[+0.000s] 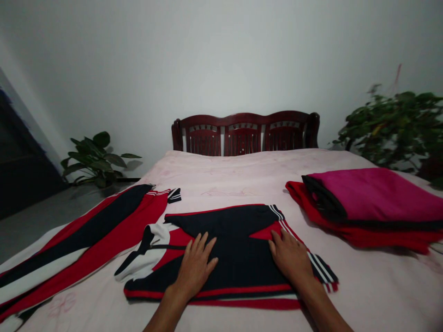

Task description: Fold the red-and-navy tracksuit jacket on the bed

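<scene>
A navy, red and white track jacket point(231, 249) lies flat and folded on the bed, its white collar toward the left and its striped hem toward the right. My left hand point(198, 263) rests on it near the collar end, fingers stretched out. Close to the striped edge, my right hand point(290, 254) lies palm down on the same jacket, its fingers also extended. Neither hand grips the cloth. Left of the jacket, a pair of matching track pants point(90, 235) is spread lengthwise along the bed's left side.
At the right, a folded magenta garment point(384, 193) with black edges sits on a red one point(363, 237). Pink bedding point(221, 180) covers the bed, with a dark wooden headboard point(244, 133) at its far end. Leafy plants stand left point(98, 157) and right point(398, 127).
</scene>
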Motion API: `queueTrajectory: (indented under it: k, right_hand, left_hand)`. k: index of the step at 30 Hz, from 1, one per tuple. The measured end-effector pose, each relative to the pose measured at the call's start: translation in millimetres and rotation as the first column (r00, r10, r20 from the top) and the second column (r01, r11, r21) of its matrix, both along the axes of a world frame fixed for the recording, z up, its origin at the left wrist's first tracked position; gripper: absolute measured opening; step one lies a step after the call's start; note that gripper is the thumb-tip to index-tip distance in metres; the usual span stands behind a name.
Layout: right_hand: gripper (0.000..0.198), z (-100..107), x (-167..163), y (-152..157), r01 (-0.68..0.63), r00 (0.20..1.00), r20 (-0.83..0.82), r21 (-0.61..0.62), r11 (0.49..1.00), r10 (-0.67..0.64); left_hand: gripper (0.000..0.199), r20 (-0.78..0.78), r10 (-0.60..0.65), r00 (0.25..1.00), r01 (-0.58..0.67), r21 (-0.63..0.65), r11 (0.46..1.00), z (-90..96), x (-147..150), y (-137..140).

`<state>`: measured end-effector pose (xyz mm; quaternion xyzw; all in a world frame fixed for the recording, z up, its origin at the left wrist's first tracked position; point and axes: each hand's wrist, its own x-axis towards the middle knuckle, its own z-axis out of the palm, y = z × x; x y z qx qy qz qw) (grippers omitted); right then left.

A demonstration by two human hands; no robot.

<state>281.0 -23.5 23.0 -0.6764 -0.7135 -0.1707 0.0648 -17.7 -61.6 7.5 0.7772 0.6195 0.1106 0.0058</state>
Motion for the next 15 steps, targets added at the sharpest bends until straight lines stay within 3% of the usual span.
queueTrajectory:
  k: [15]
  right_hand:
    - [0.039,-6.3,1.3,3.0,-0.002,1.0,-0.011,0.026,1.0,0.003]
  left_hand:
    - [0.055,-0.012,-0.001,1.0,0.001,-0.009,1.0,-0.4,-0.5,1.5]
